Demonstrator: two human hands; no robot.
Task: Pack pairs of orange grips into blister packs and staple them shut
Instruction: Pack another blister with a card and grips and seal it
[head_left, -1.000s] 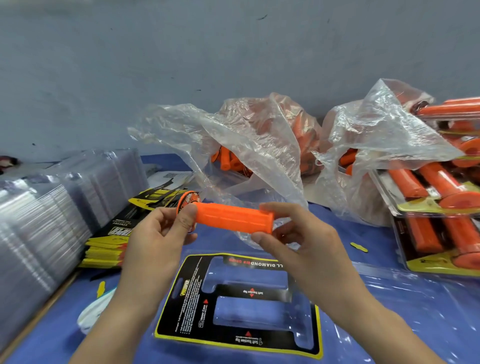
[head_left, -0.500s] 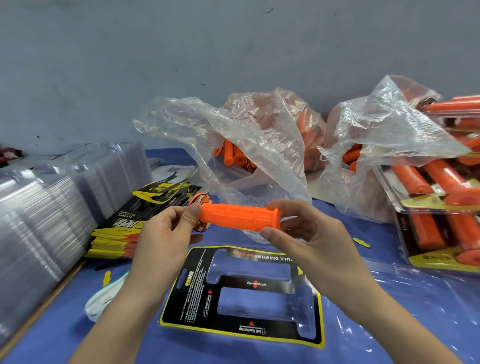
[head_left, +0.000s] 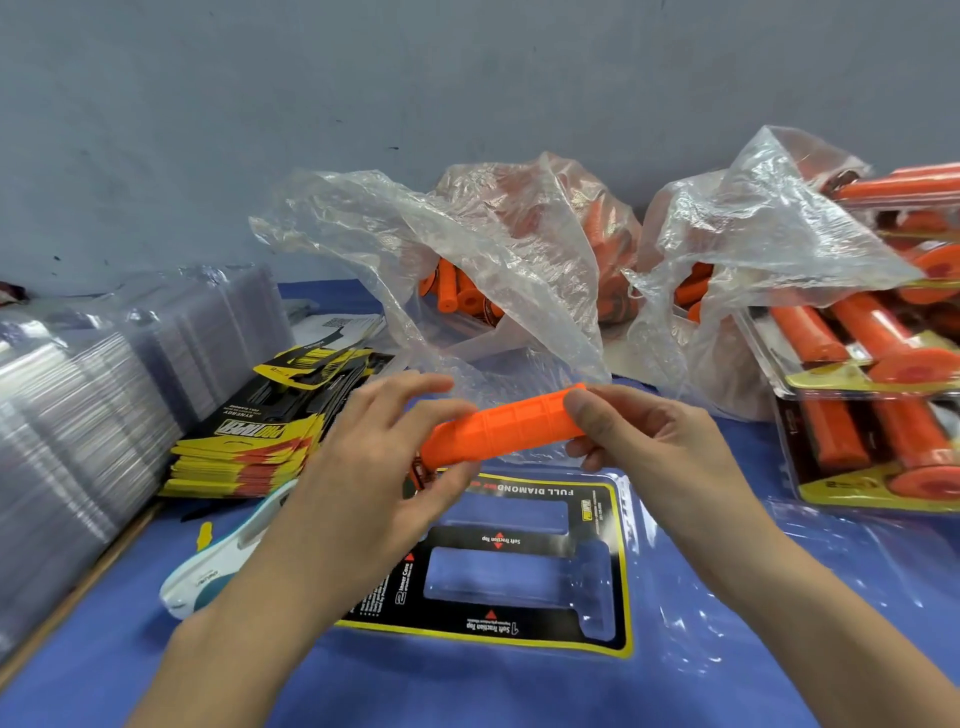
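- Orange ribbed rubber grip (head_left: 506, 434) is held in the air by both ends, tilted, flange end lower on the left.
- Left hand (head_left: 374, 467) pinches the flange end; right hand (head_left: 639, 441) pinches the far end.
- Clear blister pack with black-and-yellow card (head_left: 519, 540) lies flat on the blue worktop (head_left: 467, 691), directly under the grip.
- Clear plastic bags of orange grips (head_left: 467, 249) sit behind; filled packs (head_left: 872, 374) are stacked at right.

Below the fingers (head_left: 589, 410), the open blister pack (head_left: 519, 540) lies reachable from above on the worktop (head_left: 467, 691). Just beyond the fingers, crumpled plastic bags (head_left: 467, 270) close off the far side. A card stack (head_left: 249, 441) and stapler (head_left: 208, 577) flank the left, filled packs (head_left: 872, 415) the right.
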